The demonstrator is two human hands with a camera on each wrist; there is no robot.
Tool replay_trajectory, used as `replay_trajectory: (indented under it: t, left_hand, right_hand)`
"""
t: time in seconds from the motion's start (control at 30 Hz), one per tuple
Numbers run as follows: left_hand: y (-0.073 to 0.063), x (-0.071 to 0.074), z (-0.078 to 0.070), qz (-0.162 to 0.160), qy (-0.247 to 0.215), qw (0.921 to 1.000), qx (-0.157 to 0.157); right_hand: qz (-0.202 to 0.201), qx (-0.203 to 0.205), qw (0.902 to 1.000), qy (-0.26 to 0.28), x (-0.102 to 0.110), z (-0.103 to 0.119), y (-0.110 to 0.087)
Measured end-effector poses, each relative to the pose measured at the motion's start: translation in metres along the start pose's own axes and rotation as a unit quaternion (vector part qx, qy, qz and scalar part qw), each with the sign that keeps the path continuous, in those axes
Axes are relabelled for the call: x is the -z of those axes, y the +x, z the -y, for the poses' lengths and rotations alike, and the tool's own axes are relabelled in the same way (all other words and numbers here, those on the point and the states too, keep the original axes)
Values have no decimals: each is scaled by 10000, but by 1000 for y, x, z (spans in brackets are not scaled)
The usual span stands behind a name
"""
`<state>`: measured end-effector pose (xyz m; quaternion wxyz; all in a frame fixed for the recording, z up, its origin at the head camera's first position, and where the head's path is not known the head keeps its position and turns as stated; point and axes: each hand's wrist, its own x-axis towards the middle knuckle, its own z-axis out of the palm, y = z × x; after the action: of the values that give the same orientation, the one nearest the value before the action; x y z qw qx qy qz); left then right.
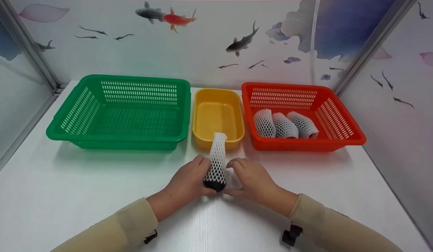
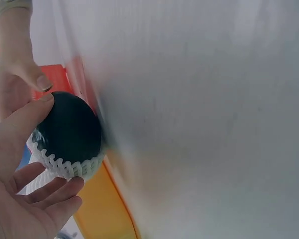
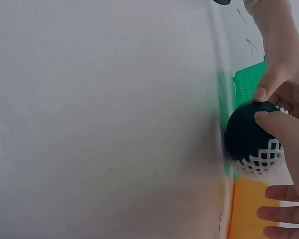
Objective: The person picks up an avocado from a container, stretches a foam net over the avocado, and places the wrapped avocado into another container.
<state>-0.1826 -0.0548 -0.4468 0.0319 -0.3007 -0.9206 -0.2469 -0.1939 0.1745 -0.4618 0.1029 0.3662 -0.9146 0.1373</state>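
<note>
My left hand (image 1: 190,177) holds a dark, smooth, rounded object (image 2: 70,127) from the side, its thumb on the dark surface and its fingers against the netting. A white foam net sleeve (image 1: 217,159) covers most of the object and stretches out narrow beyond it, towards the yellow bin. Only the dark end nearest me is bare. On the other side is my right hand (image 1: 256,180), its fingers spread and apart from the sleeve. In the right wrist view its thumb (image 3: 271,122) overlaps the dark end.
Behind the hands stands a yellow bin (image 1: 218,143), with a green basket (image 1: 129,142) to its left. At the right, a red basket (image 1: 304,144) holds three net-sleeved things (image 1: 284,126). Printed panels (image 1: 202,42) enclose the white table (image 1: 209,227).
</note>
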Motion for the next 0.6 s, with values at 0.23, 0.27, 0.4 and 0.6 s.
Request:
replay_trajectory:
  t: [0.23,0.27,0.4,0.6]
  left_hand:
    - [-4,0,3,26,-234,9990,370]
    - [-4,0,3,-3,-290,9988,393]
    - [-6,-4,4,-183,-444,9980,407]
    - [-6,-9,2,-356,-454,9978,322]
  right_hand:
    - [200,130,9996,-152,-9,-1,6]
    - [211,132,9996,-96,-9,-1,7]
    - [237,111,9993,253,-9,1,9]
    - [-85,404,9970,652,-8,-3,8]
